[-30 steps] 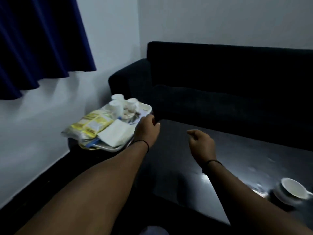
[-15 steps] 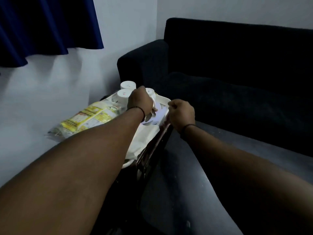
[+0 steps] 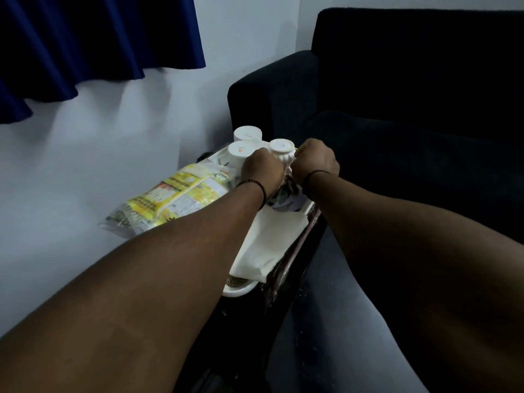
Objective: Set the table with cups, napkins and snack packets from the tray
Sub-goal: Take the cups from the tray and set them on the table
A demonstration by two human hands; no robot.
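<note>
A white tray sits at the left end of the dark table. At its far end stand three white cups, upside down: two to the left and one on the right. My left hand and my right hand close in on the right cup from either side, fingers curled down around it, fingertips hidden. Yellow snack packets lie along the tray's left side. Folded white napkins lie at its near end, partly under my left forearm.
A dark sofa stands right behind the tray and table. A white wall runs close along the left, with a blue curtain hanging above. Dark crumpled items lie in the tray below my wrists.
Both hands reached from over the table to the tray's far end and now meet around the right cup. The view swung left and closer, and the cup and saucer on the table left the frame.
</note>
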